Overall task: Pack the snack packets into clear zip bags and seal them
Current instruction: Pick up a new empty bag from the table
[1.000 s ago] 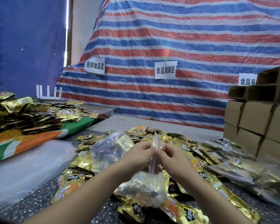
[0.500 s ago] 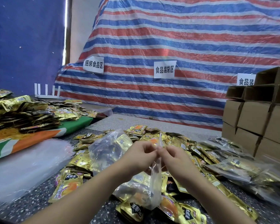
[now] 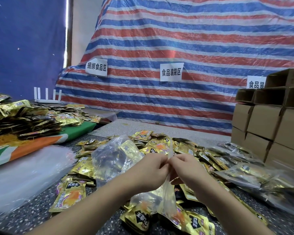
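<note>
Striped red-white-blue tarpaulin (image 3: 185, 39) fills the upper frame, brown cardboard boxes (image 3: 268, 119) stacked at right.
Gold foil snack packets (image 3: 159, 146) litter the speckled table (image 3: 32, 216); at lower centre, left hand (image 3: 149, 168) and right hand (image 3: 187, 168) pinch the clear zip bag (image 3: 161, 199) top, packets inside.

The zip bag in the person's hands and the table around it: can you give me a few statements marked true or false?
1. Both hands pinch the top edge of the clear zip bag. True: the left hand and right hand meet at its upper strip.
2. The held bag is empty. False: gold snack packets show through its lower part.
3. Cardboard boxes are stacked at the right. True.
4. The loose snack packets on the table are silver. False: they are gold with orange and black print.
5. Another filled zip bag lies left of the hands. True.
</note>
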The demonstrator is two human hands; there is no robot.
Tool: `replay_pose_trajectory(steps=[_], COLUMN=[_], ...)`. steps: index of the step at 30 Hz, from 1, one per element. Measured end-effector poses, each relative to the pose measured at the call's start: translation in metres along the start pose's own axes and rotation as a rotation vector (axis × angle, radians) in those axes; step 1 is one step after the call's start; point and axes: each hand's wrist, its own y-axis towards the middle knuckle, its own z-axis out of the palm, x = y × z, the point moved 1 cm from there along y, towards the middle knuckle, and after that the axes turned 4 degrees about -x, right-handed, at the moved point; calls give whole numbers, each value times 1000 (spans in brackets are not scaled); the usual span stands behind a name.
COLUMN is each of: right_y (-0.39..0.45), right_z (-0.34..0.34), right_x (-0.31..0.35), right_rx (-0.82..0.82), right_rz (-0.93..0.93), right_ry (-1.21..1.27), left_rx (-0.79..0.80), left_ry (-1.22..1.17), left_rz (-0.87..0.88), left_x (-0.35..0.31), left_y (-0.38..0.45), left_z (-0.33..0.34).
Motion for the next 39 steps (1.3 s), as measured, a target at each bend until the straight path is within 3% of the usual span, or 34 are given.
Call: replay_pose_trajectory(steps=[4,11,16,20,26,33,39], right_y=[-1,0,1,4,-1,-7,0], right_z=[-5,-15,-25,-44,-56,-47,-40], right_x=[0,6,10,-1,3,11,23], right_rx=[32,91,-211,-357,-440,-421,-331], right_rz=[11,-87,-344,-236,-162,-194,-171], right_ry=[-24,27,-398,-507,-586,-687,-819], left_rx=[86,-102,-302,-393,-400,-321,-300], left_ry=[131,152,139,268,461,368,438], left_rz=[0,94,85,-39,-74,43,153], left_x=[0,-7,-7,8,11,-3,-17], left_y=[1,7,15,19,16,14,16], left_z=[-4,-12,-16,-39,-48,-38,-33])
